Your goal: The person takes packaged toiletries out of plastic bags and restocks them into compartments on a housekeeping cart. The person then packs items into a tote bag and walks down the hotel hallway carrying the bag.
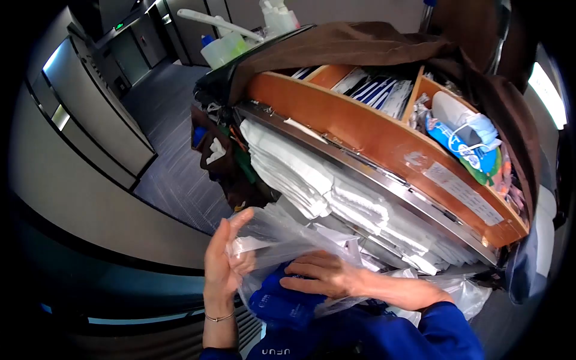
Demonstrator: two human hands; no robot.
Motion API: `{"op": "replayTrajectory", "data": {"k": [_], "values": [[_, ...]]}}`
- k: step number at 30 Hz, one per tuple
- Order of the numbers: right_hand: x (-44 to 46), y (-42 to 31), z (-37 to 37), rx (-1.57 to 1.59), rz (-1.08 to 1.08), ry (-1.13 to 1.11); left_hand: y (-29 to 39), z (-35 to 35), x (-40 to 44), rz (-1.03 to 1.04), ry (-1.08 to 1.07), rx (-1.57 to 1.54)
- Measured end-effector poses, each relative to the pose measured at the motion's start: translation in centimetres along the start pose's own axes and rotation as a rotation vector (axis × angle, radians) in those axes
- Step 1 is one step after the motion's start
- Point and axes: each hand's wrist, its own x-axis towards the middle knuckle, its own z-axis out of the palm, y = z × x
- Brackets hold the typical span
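A clear plastic bag (270, 231) is spread between my two hands, with blue packets (279, 303) inside its lower part. At the left, my left hand (231, 255) pinches the bag's edge between thumb and fingers. My right hand (321, 275) lies over the blue packets, its fingers spread and pointing left; the bag's film bunches around it. Whether it grips a packet is hidden, but its visible fingers are apart. Just beyond the bag, folded white towels (300, 174) fill a shelf of a cart.
Above the towels, a wooden tray (360, 123) holds packets and a blue-green pack (465, 144). Brown cloth (360, 42) drapes over the cart. Bottles (279, 18) and a white brush (219, 23) stand on top. A brown bag (213, 150) hangs at its left, beside a carpeted corridor (174, 174).
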Motion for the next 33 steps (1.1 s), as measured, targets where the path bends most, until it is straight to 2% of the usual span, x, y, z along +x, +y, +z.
{"op": "replayTrajectory", "data": {"k": [2, 3, 4, 6, 8, 9, 10, 12, 13, 14, 15, 16, 17, 20, 22, 23, 24, 25, 29, 33], "values": [[-0.2, -0.7, -0.3, 0.339, 0.086, 0.41, -1.4, 0.2, 0.2, -0.108, 0.085, -0.044], [-0.3, -1.2, -2.1, 0.466, 0.16, 0.543, -2.3, 0.1, 0.5, -0.098, 0.007, 0.013], [-0.8, -2.6, -2.8, 0.679, 0.428, 0.68, -2.7, 0.7, 0.5, -0.093, 0.028, 0.089], [-1.9, -2.8, -4.1, 0.641, 0.587, 0.853, -3.3, 3.5, 0.0, -0.005, 0.186, 0.159], [-3.2, -3.3, -6.3, 0.601, 0.713, 0.875, -3.1, 0.1, 0.7, -0.112, -0.142, -0.018], [-1.5, -4.4, -8.0, 0.843, 0.533, 1.124, -2.9, -0.2, 0.6, -0.132, -0.274, -0.067], [-2.0, -4.7, -8.9, 0.821, 0.66, 1.103, -2.7, 0.1, 0.5, -0.157, -0.415, -0.116], [-2.9, -4.0, -10.7, 0.803, 0.536, 1.189, -2.1, 0.8, -0.2, -0.116, -0.238, 0.002], [-2.4, -5.1, -13.1, 0.873, 0.634, 1.075, -1.9, 0.9, -0.8, -0.087, -0.22, 0.017], [-1.9, -4.8, -15.1, 0.612, 0.523, 1.114, -1.7, 0.2, -0.7, -0.078, -0.383, -0.068], [-2.0, -5.1, -17.6, 0.527, 0.52, 1.096, -1.4, 0.7, -1.1, -0.087, -0.427, -0.153], [-0.8, -8.0, -20.4, 0.704, 0.501, 1.154, -1.2, 1.0, -1.5, -0.093, -0.461, -0.241], [-1.8, -6.7, -22.7, 0.685, 0.534, 1.186, -1.4, 0.5, -1.5, -0.1, -0.478, -0.239], [-1.5, -6.4, -28.7, 0.597, 0.377, 1.181, -1.5, -0.5, -1.6, -0.086, -0.529, -0.156], [-3.4, -4.2, -31.7, 0.613, 0.427, 1.235, -1.5, 0.2, -2.6, -0.071, -0.336, -0.145], [-4.2, -3.7, -32.6, 0.651, 0.459, 1.274, -1.7, -0.3, -2.3, -0.088, -0.437, -0.179], [-4.9, -3.1, -33.3, 0.69, 0.491, 1.312, -1.9, -0.4, -2.3, -0.082, -0.445, -0.187], [-5.4, -2.4, -33.9, 0.705, 0.51, 1.383, -2.1, -0.4, -2.4, -0.08, -0.431, -0.198], [-8.7, 3.0, -35.8, 0.981, 0.53, 1.423, -2.8, 0.0, -2.3, -0.113, -0.424, -0.207], [-9.4, 6.3, -34.9, 0.988, 0.593, 1.453, -3.4, 0.7, -2.1, -0.124, -0.403, -0.14]]}}
